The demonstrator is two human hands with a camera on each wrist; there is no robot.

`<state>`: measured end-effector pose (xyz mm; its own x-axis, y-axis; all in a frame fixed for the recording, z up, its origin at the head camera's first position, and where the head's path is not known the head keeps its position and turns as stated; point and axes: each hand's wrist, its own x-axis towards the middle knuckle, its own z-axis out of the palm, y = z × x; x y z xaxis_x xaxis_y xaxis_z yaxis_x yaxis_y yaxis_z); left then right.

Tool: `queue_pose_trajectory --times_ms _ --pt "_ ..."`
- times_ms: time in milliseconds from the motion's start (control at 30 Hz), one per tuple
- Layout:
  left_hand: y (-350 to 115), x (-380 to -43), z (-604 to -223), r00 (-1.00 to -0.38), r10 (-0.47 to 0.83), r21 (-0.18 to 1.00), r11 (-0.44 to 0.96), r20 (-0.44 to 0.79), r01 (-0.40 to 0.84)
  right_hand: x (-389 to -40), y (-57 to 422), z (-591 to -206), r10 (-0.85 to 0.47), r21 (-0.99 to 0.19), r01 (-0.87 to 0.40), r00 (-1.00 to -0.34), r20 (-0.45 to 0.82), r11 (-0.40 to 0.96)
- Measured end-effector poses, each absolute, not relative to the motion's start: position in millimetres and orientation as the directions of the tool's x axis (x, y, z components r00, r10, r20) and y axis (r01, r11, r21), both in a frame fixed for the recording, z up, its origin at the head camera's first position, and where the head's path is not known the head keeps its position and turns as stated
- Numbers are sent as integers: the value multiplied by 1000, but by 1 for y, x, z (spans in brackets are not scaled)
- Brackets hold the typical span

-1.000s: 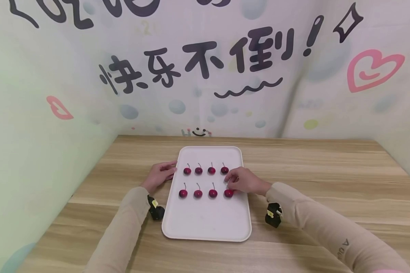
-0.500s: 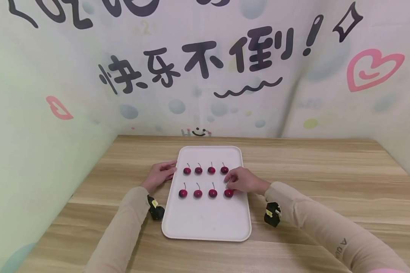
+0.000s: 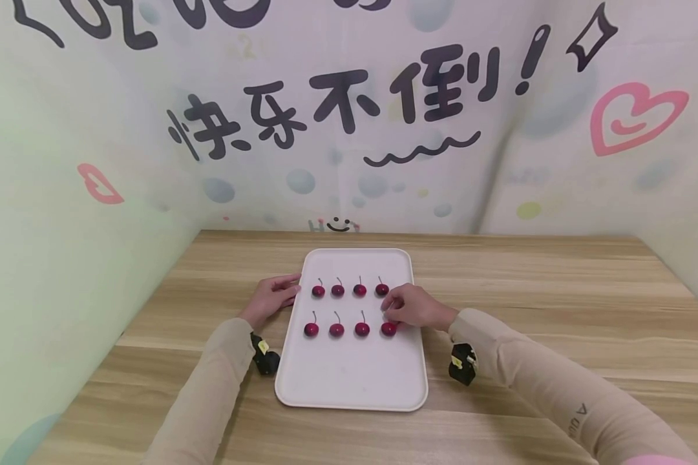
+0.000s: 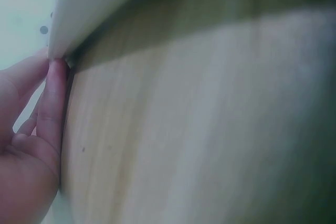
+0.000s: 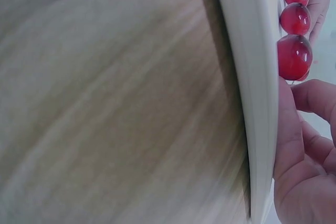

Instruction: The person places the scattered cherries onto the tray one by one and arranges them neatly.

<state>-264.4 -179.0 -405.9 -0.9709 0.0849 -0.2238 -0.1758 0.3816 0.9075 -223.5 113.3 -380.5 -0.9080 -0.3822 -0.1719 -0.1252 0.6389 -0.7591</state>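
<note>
A white rectangular tray [image 3: 351, 381] holds dark red cherries in two rows, their stems pointing toward the wall. My right hand [image 3: 415, 307] reaches over the tray's right rim and pinches the stem of the nearer row's rightmost cherry [image 3: 388, 330], which sits on the tray. That cherry [image 5: 294, 57] is just beyond the thumb and finger in the right wrist view; the stem is mostly hidden. With fairly straight fingers, my left hand [image 3: 270, 298] touches the tray's left edge. Its fingertips [image 4: 55, 69] meet the rim in the left wrist view.
The tray lies on a wood-grain table [image 3: 529, 290]. Behind stands a white printed backdrop [image 3: 337, 187] with black lettering, and a pale side wall [image 3: 93, 258] borders the table on the left. A black wrist camera [image 3: 463, 365] hangs by the right sleeve.
</note>
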Motion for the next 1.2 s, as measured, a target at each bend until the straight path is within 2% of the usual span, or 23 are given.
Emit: queue_pose_trajectory --times_ms 833,1200 --pt "-179 -265 -408 -970 83 902 394 -228 -178 -225 128 -378 -351 -753 -104 -920 -176 650" --pt "-181 -263 -406 -976 111 921 366 -187 -134 -215 155 -381 -348 -856 -76 -929 -126 512"
